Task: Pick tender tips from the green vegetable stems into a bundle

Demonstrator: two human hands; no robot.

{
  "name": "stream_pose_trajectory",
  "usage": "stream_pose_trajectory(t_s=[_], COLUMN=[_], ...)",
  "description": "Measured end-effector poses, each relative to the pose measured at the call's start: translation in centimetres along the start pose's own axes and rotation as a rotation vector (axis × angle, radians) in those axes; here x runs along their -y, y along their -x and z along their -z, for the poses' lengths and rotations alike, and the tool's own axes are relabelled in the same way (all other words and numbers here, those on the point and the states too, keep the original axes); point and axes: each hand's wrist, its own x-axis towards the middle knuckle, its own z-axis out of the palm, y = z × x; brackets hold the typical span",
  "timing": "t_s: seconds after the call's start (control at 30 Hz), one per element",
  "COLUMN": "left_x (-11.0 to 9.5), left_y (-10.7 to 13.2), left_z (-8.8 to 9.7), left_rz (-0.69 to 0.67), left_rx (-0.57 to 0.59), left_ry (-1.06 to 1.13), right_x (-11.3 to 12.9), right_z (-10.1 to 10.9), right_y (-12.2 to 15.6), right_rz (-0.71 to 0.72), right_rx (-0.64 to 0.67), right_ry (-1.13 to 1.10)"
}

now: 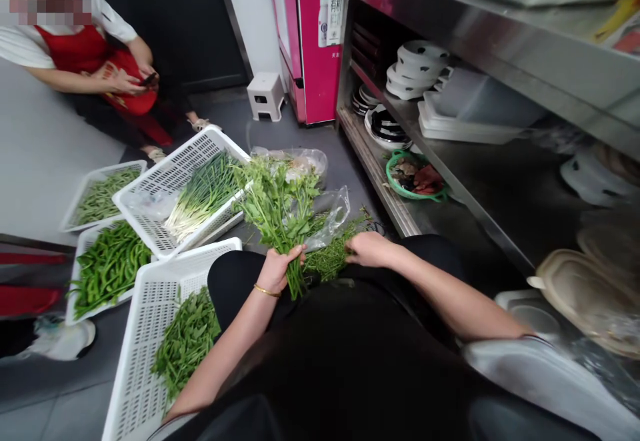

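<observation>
My left hand [279, 271], with a gold bracelet at the wrist, is wrapped round the stems of a bunch of leafy greens [275, 201]. The leaves point away from me and the cut ends stick out below the fist. To the right, my right hand [373, 250] is closed at the edge of a heap of thin green stems [327, 259]; what its fingers hold is hidden. A clear plastic bag [333, 221] lies just beyond the heap. By my left knee, a white basket [131, 334] holds loose picked greens [187, 341].
On the left, white baskets hold spring onions [207, 191], green peppers [113, 264] and green beans [107, 194]. A person in a red apron [80, 54] is beside them with a phone. A steel shelf [480, 188] with dishes and a green colander [407, 191] runs along the right. A white stool [267, 94] stands behind.
</observation>
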Motion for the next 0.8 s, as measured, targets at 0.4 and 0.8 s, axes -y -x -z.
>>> stream_pose_trajectory(t_s=[0.4, 0.8], left_x=[1.2, -2.6], left_y=[0.7, -1.2], left_z=[-0.1, 0.2], left_rz=[-0.001, 0.032], left_rx=[0.014, -0.033], left_ry=[-0.043, 0.362], right_x=[1.8, 2.5], right_z=[1.6, -0.1], right_y=[-5.1, 0.5], right_rz=[-0.086, 0.053], right_rx=[-0.245, 0.032], right_ry=[-0.655, -0.735])
